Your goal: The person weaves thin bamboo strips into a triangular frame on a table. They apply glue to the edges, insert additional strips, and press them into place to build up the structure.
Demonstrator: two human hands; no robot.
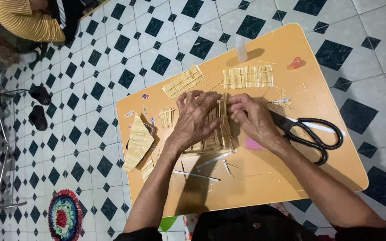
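Between both hands' fingers [202, 100]: small stick house [217, 129], gripped, on table [264, 178].

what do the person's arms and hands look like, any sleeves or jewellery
Both forearms are bare from wrist to about the elbow. Dark, seemingly black sleeves are pushed or cut short near the elbows at the bottom edge of the view. The left hand and right hand wear no gloves, and no rings, watch or bracelets are visible. The fingers look lean, with prominent knuckles and tendons.
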